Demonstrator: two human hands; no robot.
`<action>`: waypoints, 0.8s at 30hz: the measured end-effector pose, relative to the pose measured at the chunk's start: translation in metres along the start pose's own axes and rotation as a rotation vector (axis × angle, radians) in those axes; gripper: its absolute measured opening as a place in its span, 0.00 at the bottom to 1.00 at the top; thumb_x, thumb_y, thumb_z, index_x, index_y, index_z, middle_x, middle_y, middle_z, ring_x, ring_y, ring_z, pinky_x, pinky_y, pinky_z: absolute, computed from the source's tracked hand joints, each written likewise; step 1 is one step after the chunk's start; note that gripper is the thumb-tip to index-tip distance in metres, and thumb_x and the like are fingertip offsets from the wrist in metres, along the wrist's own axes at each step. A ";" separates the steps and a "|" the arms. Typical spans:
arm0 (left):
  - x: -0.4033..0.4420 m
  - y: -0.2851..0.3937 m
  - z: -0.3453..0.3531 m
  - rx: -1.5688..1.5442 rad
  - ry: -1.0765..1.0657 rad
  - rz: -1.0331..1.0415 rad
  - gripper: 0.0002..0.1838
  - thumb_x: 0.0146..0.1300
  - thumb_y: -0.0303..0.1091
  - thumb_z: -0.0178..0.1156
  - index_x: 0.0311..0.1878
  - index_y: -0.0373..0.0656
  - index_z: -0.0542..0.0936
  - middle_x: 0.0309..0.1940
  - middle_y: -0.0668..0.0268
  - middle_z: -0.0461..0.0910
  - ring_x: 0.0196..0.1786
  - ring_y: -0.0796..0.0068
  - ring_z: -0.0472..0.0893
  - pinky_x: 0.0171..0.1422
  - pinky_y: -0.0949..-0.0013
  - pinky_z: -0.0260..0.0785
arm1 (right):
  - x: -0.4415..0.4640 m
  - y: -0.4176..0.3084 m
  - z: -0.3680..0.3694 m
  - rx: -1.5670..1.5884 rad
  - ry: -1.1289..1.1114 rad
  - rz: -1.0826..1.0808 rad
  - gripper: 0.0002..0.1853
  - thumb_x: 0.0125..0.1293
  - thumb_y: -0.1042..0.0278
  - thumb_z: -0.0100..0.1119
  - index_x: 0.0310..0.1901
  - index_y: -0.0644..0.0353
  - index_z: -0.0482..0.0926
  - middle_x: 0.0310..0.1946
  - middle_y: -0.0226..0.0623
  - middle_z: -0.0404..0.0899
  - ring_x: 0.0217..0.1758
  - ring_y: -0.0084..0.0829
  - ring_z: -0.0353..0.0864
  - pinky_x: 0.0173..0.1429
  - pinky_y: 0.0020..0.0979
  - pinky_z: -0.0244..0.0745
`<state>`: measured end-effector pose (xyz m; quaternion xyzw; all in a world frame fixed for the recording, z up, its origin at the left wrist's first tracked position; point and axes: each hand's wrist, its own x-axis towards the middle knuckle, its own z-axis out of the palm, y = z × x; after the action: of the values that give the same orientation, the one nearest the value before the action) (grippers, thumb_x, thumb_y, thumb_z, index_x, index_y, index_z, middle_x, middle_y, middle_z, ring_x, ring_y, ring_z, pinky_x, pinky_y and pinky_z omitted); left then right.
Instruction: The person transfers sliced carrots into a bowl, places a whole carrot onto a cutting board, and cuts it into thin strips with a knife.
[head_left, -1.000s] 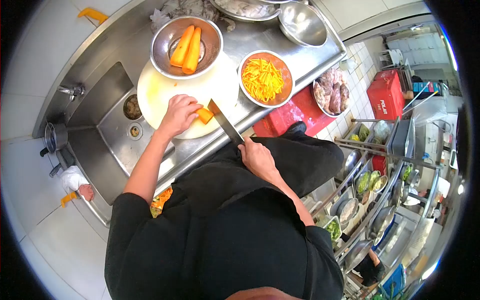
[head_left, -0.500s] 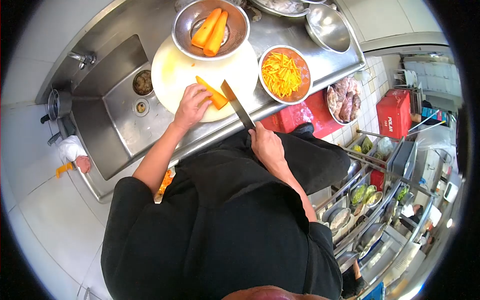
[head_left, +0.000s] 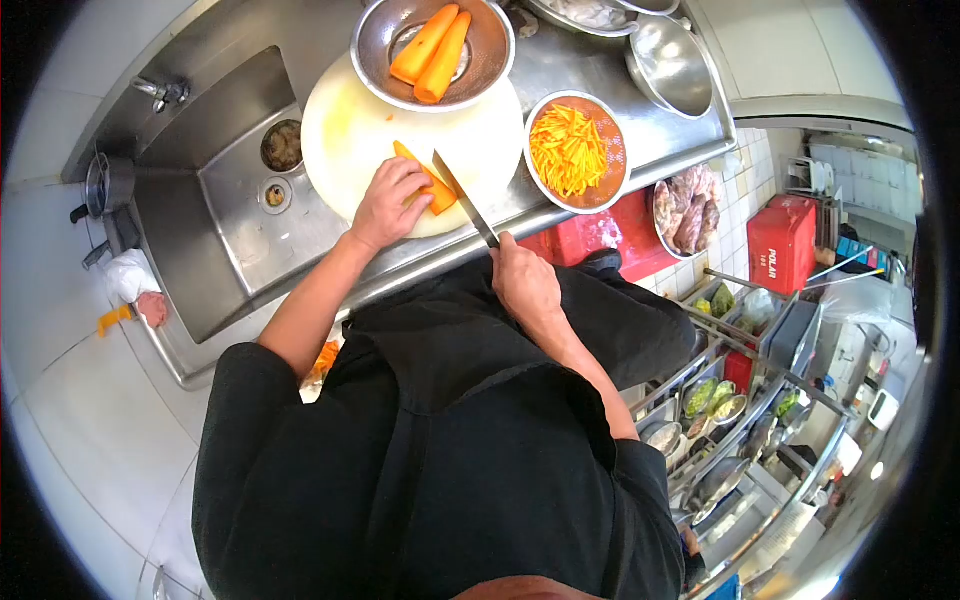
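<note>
My left hand (head_left: 392,203) curls its fingers over a peeled carrot (head_left: 440,194), which lies near the front edge of a round white cutting board (head_left: 330,160). My right hand (head_left: 526,284) grips the handle of a knife (head_left: 465,197). Its blade slants up and left, close beside the carrot's right end; whether they touch I cannot tell. At the board's far side, a metal colander (head_left: 494,50) holds two whole peeled carrots (head_left: 442,58). Right of the board, thin carrot strips (head_left: 566,148) fill part of a perforated bowl (head_left: 614,172).
A steel sink (head_left: 225,200) with a tap (head_left: 160,93) is on the left. Metal bowls (head_left: 670,65) stand at the counter's far right. Below the counter edge are a red container (head_left: 610,230) and a bowl of raw meat (head_left: 688,210). Shelving (head_left: 740,345) stands to the right.
The knife blade has swung left, nearer the carrot, and now looks narrower, seen more along its edge. My left hand stays on the carrot. The whole view has shifted slightly.
</note>
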<state>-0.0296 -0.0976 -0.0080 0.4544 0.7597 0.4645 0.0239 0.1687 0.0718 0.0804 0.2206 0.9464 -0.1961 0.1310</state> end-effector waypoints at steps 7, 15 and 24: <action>0.001 0.000 0.000 0.046 -0.051 -0.020 0.13 0.62 0.32 0.68 0.49 0.39 0.82 0.51 0.55 0.77 0.57 0.49 0.76 0.68 0.52 0.68 | 0.001 -0.013 -0.030 -0.055 0.018 -0.045 0.08 0.75 0.65 0.57 0.43 0.61 0.75 0.25 0.53 0.84 0.32 0.55 0.88 0.36 0.54 0.81; 0.004 0.003 -0.003 0.053 -0.090 -0.049 0.13 0.65 0.36 0.65 0.49 0.39 0.82 0.52 0.54 0.76 0.59 0.48 0.75 0.69 0.51 0.66 | -0.007 -0.027 -0.054 -0.073 -0.028 -0.071 0.08 0.77 0.64 0.55 0.45 0.61 0.75 0.27 0.50 0.85 0.32 0.54 0.88 0.36 0.53 0.83; 0.005 0.002 -0.003 0.041 -0.054 -0.027 0.13 0.63 0.33 0.67 0.48 0.39 0.82 0.51 0.54 0.77 0.58 0.48 0.75 0.68 0.53 0.67 | 0.004 -0.024 -0.038 -0.136 -0.160 -0.059 0.05 0.71 0.72 0.54 0.43 0.64 0.73 0.28 0.52 0.86 0.32 0.53 0.89 0.38 0.52 0.84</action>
<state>-0.0324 -0.0959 -0.0034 0.4570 0.7741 0.4361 0.0412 0.1474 0.0697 0.1200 0.1669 0.9502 -0.1520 0.2149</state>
